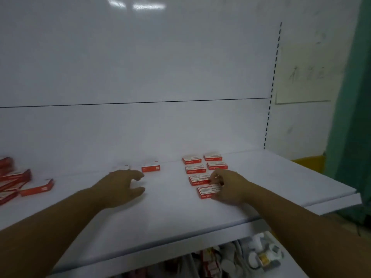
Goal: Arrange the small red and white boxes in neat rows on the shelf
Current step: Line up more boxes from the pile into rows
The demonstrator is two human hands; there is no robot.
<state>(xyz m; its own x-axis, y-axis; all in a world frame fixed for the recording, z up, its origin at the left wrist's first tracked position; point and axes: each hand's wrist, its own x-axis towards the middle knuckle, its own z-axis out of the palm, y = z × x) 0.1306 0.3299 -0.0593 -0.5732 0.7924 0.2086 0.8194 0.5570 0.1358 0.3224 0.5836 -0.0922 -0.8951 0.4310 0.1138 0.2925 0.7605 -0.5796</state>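
On the white shelf (170,213) against its white back wall, I see loose boxes (37,188) left of my left hand (122,186), its fingers curled apart, a lone box (150,168) beyond it, while my right hand (226,186) pinches the nearest box (206,192), lying flat, long axis left-to-right.

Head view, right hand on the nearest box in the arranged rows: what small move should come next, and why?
Probably the right hand should nudge the nearest small red and white cardboard box square with the left column, then let go. That box sits slightly right of the one behind it, while the open left hand hovers empty near a lone box not yet placed.
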